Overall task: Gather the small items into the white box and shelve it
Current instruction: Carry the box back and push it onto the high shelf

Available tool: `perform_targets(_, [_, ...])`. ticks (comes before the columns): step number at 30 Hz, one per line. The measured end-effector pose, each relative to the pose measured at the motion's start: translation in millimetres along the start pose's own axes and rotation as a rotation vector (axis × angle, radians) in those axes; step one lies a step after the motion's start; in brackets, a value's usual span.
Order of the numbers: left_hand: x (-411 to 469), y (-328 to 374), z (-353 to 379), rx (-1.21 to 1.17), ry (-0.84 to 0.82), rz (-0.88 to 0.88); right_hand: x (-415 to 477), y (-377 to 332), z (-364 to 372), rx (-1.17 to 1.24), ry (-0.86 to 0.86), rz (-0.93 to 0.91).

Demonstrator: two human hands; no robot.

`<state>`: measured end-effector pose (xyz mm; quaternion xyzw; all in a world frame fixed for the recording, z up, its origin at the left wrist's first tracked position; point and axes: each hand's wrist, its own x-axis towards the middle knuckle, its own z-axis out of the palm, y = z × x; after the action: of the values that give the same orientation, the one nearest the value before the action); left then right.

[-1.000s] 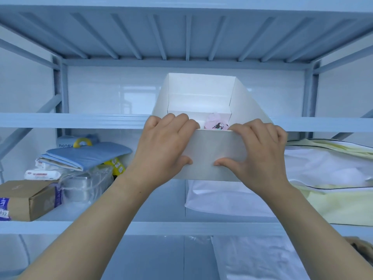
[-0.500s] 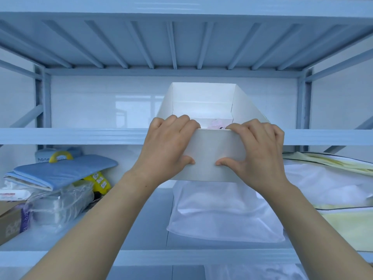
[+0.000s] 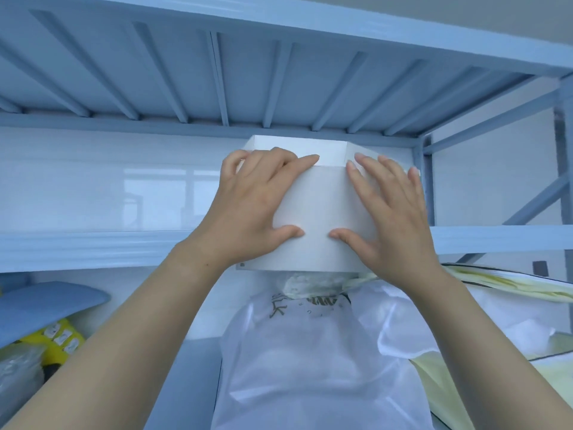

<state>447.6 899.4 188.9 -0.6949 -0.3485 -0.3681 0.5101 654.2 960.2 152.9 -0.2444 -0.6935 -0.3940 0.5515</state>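
Two bare hands press flat against the near wall of a plain white cardboard box (image 3: 322, 212) as it sits at the front edge of a pale blue metal shelf (image 3: 93, 246), its near end overhanging that edge. The left hand (image 3: 257, 206) spreads over the box's left part, fingers reaching the top rim and wrapping the left corner; the right hand (image 3: 390, 218) lies open on the right part, thumbs almost meeting low on the wall. Neither hand is closed around the box; both are splayed and pushing. To finish the step well, the push should likely stay level and even on both sides, so the box slides straight back without skewing, until its base rests wholly on the shelf and no part hangs over the edge. The thin walls may flex, so broad palm pressure looks wiser than fingertip force. The box is matte, unmarked and open-topped, its far walls showing just above the fingers; its contents cannot be seen from this angle. Below it, on the lower shelf, lies a translucent white plastic bag (image 3: 316, 367), with a folded blue cloth (image 3: 46, 308) at the left edge. Above, the ribbed underside of the upper shelf (image 3: 248, 72) leaves clearance.
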Motion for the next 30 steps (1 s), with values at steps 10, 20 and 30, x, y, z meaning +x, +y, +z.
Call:
perform_targets(10, [27, -26, 52, 0.137, 0.135, 0.024, 26, 20, 40, -0.085, 0.009, -0.016])
perform_targets(20, [1, -29, 87, 0.151, -0.037, 0.017, 26, 28, 66, -0.055, -0.156, 0.012])
perform_targets(30, [-7, -30, 93, 0.225, -0.06, -0.021, 18, 22, 69, -0.123, -0.187, 0.089])
